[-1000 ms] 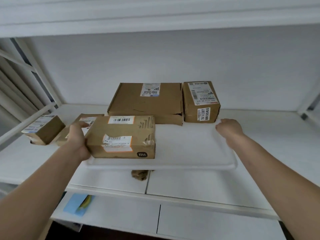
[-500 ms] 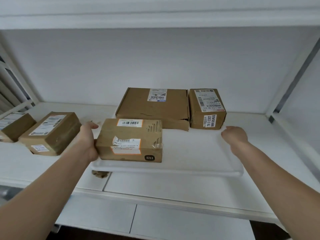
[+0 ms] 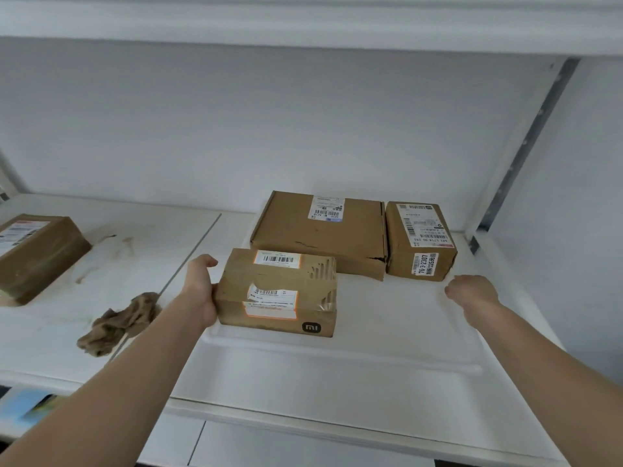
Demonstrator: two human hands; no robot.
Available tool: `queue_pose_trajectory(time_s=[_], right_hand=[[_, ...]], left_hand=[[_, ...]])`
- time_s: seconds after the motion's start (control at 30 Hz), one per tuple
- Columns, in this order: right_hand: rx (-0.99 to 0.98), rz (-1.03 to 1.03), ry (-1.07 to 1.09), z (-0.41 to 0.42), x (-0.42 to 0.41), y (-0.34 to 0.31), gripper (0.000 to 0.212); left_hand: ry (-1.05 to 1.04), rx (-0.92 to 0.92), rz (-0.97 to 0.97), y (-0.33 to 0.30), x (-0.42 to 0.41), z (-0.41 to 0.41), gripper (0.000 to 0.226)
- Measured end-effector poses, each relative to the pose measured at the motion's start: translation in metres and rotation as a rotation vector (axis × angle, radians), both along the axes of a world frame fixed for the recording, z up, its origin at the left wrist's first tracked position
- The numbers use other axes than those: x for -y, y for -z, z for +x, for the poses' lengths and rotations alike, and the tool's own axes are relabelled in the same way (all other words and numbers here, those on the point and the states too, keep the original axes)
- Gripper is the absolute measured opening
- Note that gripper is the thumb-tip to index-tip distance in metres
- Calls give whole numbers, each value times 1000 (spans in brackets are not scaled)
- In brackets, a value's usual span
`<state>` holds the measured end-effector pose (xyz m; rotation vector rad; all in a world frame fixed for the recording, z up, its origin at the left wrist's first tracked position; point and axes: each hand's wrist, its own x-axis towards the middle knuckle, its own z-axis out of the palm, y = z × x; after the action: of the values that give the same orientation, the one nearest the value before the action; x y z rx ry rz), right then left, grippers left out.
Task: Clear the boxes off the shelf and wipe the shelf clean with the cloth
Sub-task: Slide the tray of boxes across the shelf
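- Your left hand (image 3: 201,291) grips the left edge of a white tray (image 3: 337,362) beside a taped box (image 3: 276,293)
- Your right hand (image 3: 472,293) curls on the tray's right edge
- Two more boxes (image 3: 318,232) sit at the tray's back
- A crumpled brown cloth (image 3: 118,323) lies on the stained shelf (image 3: 101,261), left of the tray

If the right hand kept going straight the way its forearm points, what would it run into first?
Probably the small upright box, which stands just beyond and slightly left of the right hand on the white tray. Depth is unclear, so the hand might instead pass its right side and reach the back wall.
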<state>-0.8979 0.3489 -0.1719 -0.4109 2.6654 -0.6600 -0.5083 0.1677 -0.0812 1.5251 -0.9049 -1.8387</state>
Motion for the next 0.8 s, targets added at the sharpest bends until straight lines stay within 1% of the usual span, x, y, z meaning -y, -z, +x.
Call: queue_pose_trajectory(time_s=[0.2,0.37,0.4,0.47,0.5,0.57,0.63,0.73,0.8], right_hand=[[-12,60,23,-33,-30,21,42],[-45,110,15,-47,-42,24,38],[-45,112,17,-48,-43,23,35],[-40,99,31,-52,-45,22,17],[-40,96,33,-53,-45,22,17],[-30,121,9,-60,-46,25,27],[-57,158,-6,-64,-46,26,24],[-30,146,-5,-58,-47,22,19],[-7,129,-6,-58,-46,24,27]], left_hand=[[57,9,9,15,-9,-35,37],[67,17,30,28,-12,-54,39],[67,17,39,31,-12,-58,39],[65,14,52,36,-14,-63,39],[65,12,58,38,-15,-65,40],[63,17,67,42,-17,-68,41],[61,23,65,45,-18,-70,41],[55,27,66,46,-19,-73,40],[54,29,68,46,-21,-75,39]])
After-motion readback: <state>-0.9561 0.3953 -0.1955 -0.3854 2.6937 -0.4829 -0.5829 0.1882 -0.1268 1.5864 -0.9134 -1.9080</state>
